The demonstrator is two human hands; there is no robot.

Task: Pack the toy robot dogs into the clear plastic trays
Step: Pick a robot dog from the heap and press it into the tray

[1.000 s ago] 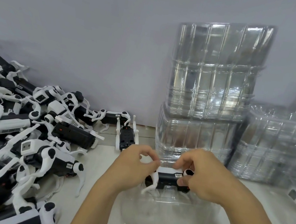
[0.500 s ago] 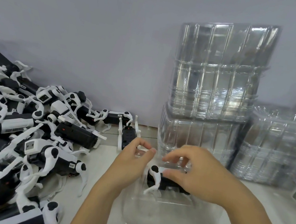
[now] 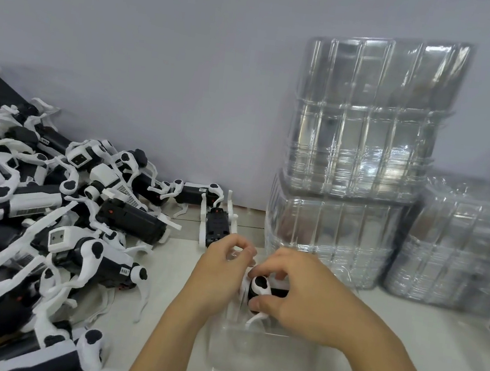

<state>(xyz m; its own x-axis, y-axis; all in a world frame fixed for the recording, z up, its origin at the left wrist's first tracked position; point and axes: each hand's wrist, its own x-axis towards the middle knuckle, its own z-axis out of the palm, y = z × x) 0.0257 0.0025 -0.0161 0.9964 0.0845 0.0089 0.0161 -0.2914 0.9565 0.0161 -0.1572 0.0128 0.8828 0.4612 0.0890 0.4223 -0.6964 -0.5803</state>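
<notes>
A toy dog [image 3: 260,293] is gripped by the right hand [image 3: 300,298], whose fingers [image 3: 262,304] are closed round its black body, thumb underneath and the rest curled over the top. Half a second earlier the same toy was held a little higher and more level; it is now tipped, with a white leg hanging below the thumb into the far end of the clear tray [image 3: 261,361], which lies on the desk [image 3: 421,348] just under and nearer than both hands. The left hand [image 3: 219,272] has been drawn slightly off the toy; its fingers are curled and pinched together just to the left, and whether anything is held between them cannot be told. The change is judged to mean that the legs have been folded and the toy is being seated in its pocket, so this one is nearly packed. A large heap of loose toy dogs [image 3: 45,221] is piled well to the left of the fingers, and stacks of empty trays [image 3: 362,157] stand just beyond them, so most of the job is judged to remain.
</notes>
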